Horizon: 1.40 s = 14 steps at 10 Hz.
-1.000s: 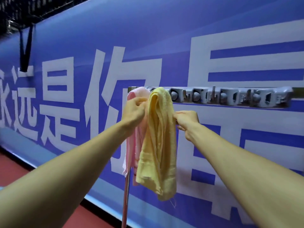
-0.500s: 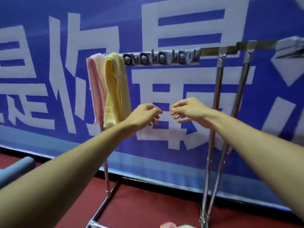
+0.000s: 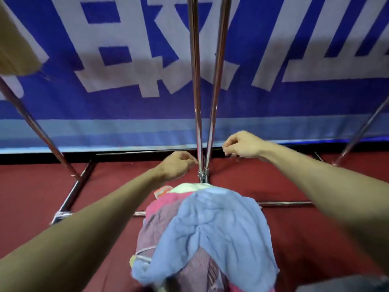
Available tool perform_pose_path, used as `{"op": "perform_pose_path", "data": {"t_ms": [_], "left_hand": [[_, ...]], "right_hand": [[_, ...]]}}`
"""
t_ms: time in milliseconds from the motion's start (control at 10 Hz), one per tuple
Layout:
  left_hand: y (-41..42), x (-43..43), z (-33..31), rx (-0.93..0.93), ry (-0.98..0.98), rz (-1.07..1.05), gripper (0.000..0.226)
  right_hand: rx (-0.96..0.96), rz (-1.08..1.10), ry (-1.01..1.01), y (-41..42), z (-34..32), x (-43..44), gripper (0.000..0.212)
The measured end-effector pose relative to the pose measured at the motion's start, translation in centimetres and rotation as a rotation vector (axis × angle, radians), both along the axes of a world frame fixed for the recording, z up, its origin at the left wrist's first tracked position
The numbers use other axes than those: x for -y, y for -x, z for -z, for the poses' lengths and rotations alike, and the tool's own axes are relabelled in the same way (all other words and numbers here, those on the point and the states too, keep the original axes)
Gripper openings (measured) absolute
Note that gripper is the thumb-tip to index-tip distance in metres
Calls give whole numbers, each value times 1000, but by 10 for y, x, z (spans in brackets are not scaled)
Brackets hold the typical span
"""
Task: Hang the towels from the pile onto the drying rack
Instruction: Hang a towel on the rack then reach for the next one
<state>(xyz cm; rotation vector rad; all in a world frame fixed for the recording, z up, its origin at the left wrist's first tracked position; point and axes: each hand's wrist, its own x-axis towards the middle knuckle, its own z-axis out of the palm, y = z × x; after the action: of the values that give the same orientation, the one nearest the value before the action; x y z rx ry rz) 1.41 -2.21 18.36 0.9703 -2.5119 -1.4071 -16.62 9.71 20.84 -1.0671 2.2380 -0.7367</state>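
Note:
A pile of towels [image 3: 202, 234] lies low in the middle of the view, a light blue towel [image 3: 216, 230] on top of pink and mauve ones. My left hand [image 3: 176, 165] hovers above the pile's far end, fingers loosely curled and holding nothing. My right hand [image 3: 242, 145] is further right and a little higher, also loosely curled and empty. The drying rack's two steel centre poles [image 3: 196, 91] rise between my hands. The lower end of a hung yellow towel [image 3: 16, 53] shows at the top left.
The rack's slanted steel legs [image 3: 37, 127] and base bars [image 3: 71, 197] stand on a red floor [image 3: 315, 239]. A blue banner with large white characters [image 3: 126, 60] covers the wall behind. Another slanted leg [image 3: 362, 129] is at the far right.
My view has dropped from the rack's top bar to the pile on the floor. Both hands let go of the yellow towel and came down empty towards the pile.

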Motion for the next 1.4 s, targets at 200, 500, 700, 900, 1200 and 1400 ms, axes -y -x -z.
{"op": "perform_pose_path", "data": {"t_ms": [200, 500, 700, 900, 1200, 1400], "left_hand": [[27, -4, 114, 176, -158, 47, 23], [78, -46, 206, 169, -398, -63, 28], [105, -77, 238, 167, -473, -40, 31], [114, -86, 235, 219, -505, -28, 28], [103, -85, 194, 251, -357, 130, 22], [81, -81, 149, 207, -328, 165, 19]], "right_hand": [[13, 114, -324, 38, 131, -24, 20], [56, 566, -498, 47, 285, -86, 45], [147, 577, -592, 50, 353, -113, 48], [225, 552, -578, 61, 386, -122, 43], [211, 592, -526, 44, 344, -117, 40], [280, 692, -278, 36, 297, -108, 28]]}}
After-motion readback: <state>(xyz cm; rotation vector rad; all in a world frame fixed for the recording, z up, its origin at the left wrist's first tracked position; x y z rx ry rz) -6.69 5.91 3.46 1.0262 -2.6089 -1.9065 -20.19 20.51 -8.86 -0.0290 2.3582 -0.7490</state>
